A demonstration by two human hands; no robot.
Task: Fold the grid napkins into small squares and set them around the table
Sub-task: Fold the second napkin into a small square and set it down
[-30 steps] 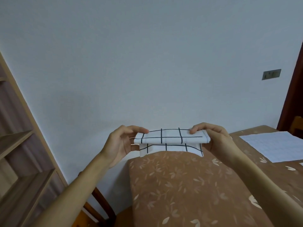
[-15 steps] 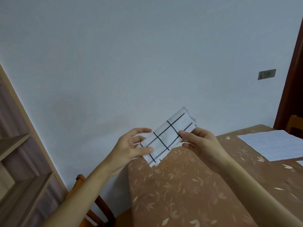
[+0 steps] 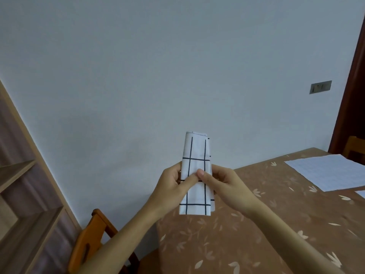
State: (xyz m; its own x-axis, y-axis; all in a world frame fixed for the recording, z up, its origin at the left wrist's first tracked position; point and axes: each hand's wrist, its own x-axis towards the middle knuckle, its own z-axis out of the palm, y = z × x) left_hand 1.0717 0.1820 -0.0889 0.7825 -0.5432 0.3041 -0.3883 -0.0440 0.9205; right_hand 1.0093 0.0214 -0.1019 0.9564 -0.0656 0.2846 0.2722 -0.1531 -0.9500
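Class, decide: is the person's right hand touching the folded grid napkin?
Touching. The head view shows the right hand pinching the grid napkin, thumb across its front, fingers behind.

Open surface runs across the near and middle of the brown table (image 3: 197, 244); a flat white sheet (image 3: 325, 173) covers its far right. An orange chair (image 3: 88, 240) and wooden shelves (image 3: 17, 175) crowd the left side.

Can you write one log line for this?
step: folding | napkin: upright narrow strip | left hand: pinches middle | right hand: pinches middle
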